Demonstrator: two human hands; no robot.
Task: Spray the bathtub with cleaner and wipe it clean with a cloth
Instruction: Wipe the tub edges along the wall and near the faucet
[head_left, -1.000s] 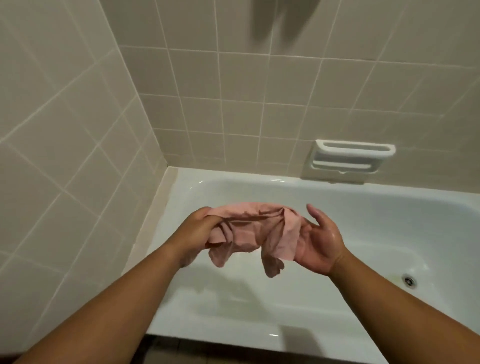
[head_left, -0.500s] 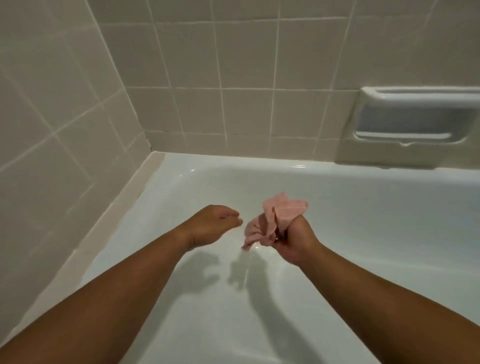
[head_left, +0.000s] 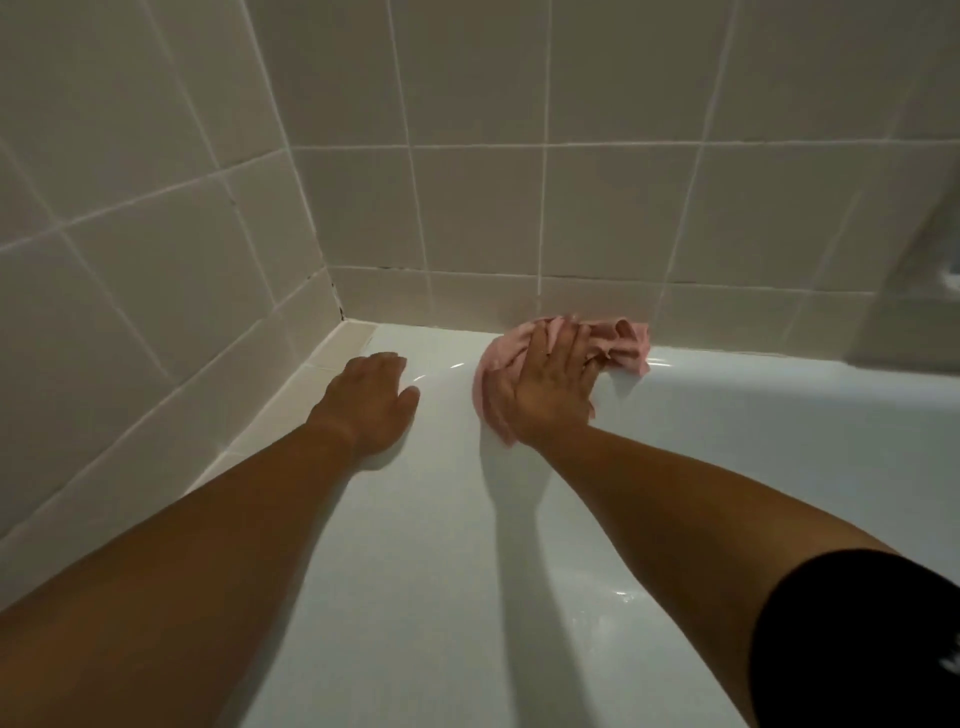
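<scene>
Right hand (head_left: 545, 389) is pressing flat-fingered on the pink cloth (head_left: 623, 343) against the bathtub (head_left: 467, 571) rim; left hand (head_left: 371, 402), seemingly flat and relaxed, is resting on the tub.

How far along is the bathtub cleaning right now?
Spraying is probably done: wet glints show on the bathtub, no bottle in view. In hand: the right hand presses the pink cloth flat on the far rim by the tiled wall; the left hand rests beside it. Left: likely the basin below.

Left hand (head_left: 371, 400) palm-down, right hand (head_left: 545, 387) flat and splayed, both well forward.
</scene>
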